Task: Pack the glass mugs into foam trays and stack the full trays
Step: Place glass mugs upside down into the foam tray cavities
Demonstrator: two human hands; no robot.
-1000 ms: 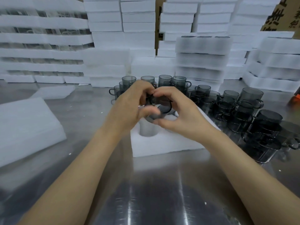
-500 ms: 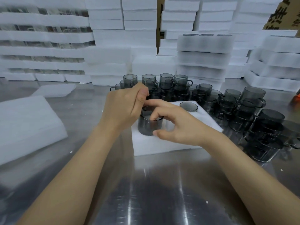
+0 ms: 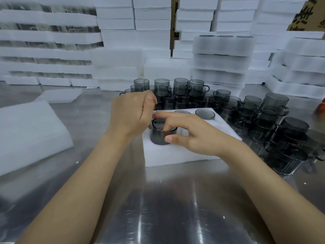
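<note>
A smoky grey glass mug point(image 3: 159, 135) stands partway down in the near-left hole of a white foam tray point(image 3: 177, 156). My left hand point(image 3: 131, 114) is curled against the mug's left rim, where its handle lies hidden. My right hand point(image 3: 190, 133) pinches the mug, thumb on its side wall and fingers over and inside the rim. Two more mugs sit sunk in the tray's far row, a seated mug point(image 3: 205, 113) at the right and another seated mug point(image 3: 182, 112) beside it.
Several loose grey mugs point(image 3: 262, 118) crowd the steel table point(image 3: 167, 208) behind and right of the tray. Foam sheets point(image 3: 29, 132) lie at the left. Stacks of white foam trays point(image 3: 221, 57) wall off the back.
Both hands brought the mug down from above the tray into the near-left hole. It sits a little deeper now than half a second ago.
</note>
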